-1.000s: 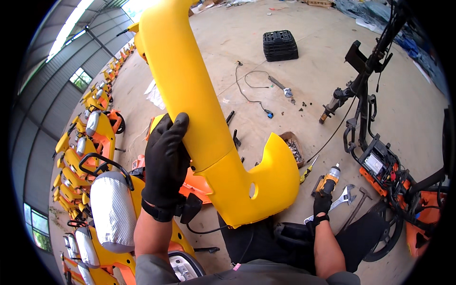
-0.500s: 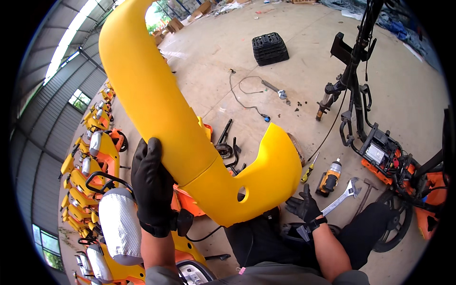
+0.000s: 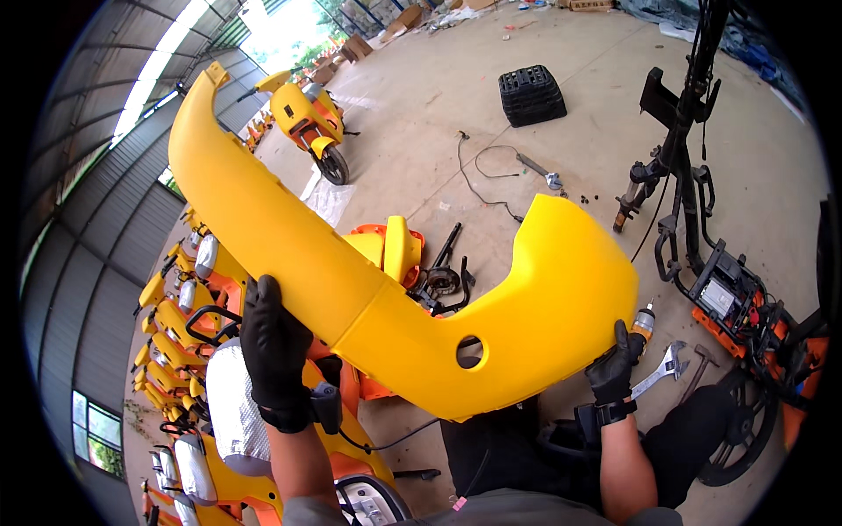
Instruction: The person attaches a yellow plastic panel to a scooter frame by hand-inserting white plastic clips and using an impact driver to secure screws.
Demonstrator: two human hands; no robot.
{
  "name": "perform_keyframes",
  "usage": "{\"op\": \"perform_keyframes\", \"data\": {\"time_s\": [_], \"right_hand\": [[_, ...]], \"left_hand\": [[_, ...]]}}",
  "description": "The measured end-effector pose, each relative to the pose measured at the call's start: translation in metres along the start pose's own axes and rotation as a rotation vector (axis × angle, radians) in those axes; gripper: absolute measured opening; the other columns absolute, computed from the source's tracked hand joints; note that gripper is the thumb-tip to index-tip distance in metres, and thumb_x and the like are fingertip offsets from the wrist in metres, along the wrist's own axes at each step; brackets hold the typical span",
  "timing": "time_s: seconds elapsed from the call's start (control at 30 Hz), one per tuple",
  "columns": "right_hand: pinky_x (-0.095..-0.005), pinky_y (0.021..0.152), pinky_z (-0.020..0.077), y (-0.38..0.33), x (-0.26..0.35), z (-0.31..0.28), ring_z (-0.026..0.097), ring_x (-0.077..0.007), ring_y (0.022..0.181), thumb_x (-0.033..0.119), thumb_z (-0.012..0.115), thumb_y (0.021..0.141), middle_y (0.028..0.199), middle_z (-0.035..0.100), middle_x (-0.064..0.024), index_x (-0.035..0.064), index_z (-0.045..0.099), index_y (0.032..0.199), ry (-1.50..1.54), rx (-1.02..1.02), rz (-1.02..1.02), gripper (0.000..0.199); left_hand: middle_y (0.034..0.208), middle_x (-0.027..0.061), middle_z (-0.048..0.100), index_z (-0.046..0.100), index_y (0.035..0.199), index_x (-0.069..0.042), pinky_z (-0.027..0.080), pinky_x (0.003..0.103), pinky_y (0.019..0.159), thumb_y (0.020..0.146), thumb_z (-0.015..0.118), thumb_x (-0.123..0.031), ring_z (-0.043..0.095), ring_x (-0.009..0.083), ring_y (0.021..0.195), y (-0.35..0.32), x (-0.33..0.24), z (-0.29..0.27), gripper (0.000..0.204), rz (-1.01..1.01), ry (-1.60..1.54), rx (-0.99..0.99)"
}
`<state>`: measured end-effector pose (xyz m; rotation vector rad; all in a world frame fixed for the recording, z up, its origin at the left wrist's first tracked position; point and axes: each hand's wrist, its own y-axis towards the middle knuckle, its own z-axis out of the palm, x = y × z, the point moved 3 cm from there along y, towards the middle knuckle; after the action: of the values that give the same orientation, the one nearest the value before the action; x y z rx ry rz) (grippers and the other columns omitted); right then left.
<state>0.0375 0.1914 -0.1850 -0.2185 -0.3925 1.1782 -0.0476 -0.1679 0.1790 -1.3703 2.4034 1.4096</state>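
A large curved yellow scooter body panel (image 3: 395,342) spans the middle of the head view, with a seam across it and an oval hole in its lower bend. My left hand (image 3: 274,351), in a black glove, is closed on the panel's left edge near the seam. Its fingertips are partly hidden behind the plastic. At the lower right edge, my gloved right hand (image 3: 612,368) grips the panel, thumb on the outer face and the other fingers underneath. Just beyond that hand lies a yellow-and-black power driver (image 3: 645,324), partly covered by the panel.
A stripped scooter frame (image 3: 680,158) stands at the right, above a loose wheel (image 3: 745,430). Near my right knee lie an adjustable wrench (image 3: 662,373) and a hammer (image 3: 699,368). Farther off are a black crate (image 3: 532,95) and a yellow scooter (image 3: 307,114). Several scooters line the left wall.
The panel has tilted and shifted lower, and its upper end now shows. My right hand has gone from spread fingers beside the panel to gripping its lower right edge.
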Motion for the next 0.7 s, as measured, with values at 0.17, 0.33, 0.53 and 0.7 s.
{"op": "perform_keyframes", "data": {"time_s": [0.17, 0.33, 0.53, 0.7], "right_hand": [[-0.0452, 0.097, 0.0523, 0.004, 0.012, 0.012, 0.062, -0.0284, 0.116, 0.025, 0.062, 0.098, 0.13, 0.063, -0.0101, 0.0084, 0.053, 0.135, 0.068, 0.166, 0.032, 0.041], [-0.0465, 0.1, 0.0502, 0.015, 0.007, -0.003, 0.062, -0.0293, 0.117, 0.025, 0.058, 0.1, 0.133, 0.062, -0.0128, 0.0044, 0.053, 0.136, 0.077, 0.161, 0.067, 0.042], [-0.0428, 0.098, 0.0511, 0.026, 0.007, -0.018, 0.064, -0.0284, 0.113, 0.024, 0.054, 0.102, 0.127, 0.065, -0.0128, 0.0022, 0.054, 0.133, -0.011, 0.139, 0.05, 0.038], [-0.0426, 0.096, 0.0521, 0.018, -0.002, -0.01, 0.066, -0.0285, 0.107, 0.025, 0.054, 0.102, 0.123, 0.067, -0.0119, 0.003, 0.057, 0.13, -0.064, 0.084, 0.099, 0.036]], "left_hand": [[0.113, 0.0068, 0.064, 0.059, 0.117, -0.002, 0.05, 0.031, 0.092, 0.105, 0.051, -0.019, 0.063, 0.0165, 0.105, -0.002, 0.025, -0.009, 0.022, -0.213, -0.658, -0.135], [0.118, 0.0085, 0.063, 0.05, 0.134, 0.0, 0.051, 0.031, 0.089, 0.104, 0.047, -0.016, 0.064, 0.0166, 0.102, 0.007, -0.019, -0.002, 0.034, -0.155, -0.2, 0.266], [0.116, 0.0101, 0.064, 0.047, 0.138, 0.004, 0.056, 0.028, 0.079, 0.1, 0.05, -0.013, 0.068, 0.0175, 0.096, 0.012, -0.055, 0.026, 0.041, -0.549, -0.716, 0.359], [0.104, 0.0107, 0.067, 0.057, 0.117, 0.005, 0.057, 0.028, 0.073, 0.097, 0.056, -0.011, 0.071, 0.0171, 0.085, 0.012, -0.052, 0.027, 0.025, -0.606, -0.699, 0.391]]}}
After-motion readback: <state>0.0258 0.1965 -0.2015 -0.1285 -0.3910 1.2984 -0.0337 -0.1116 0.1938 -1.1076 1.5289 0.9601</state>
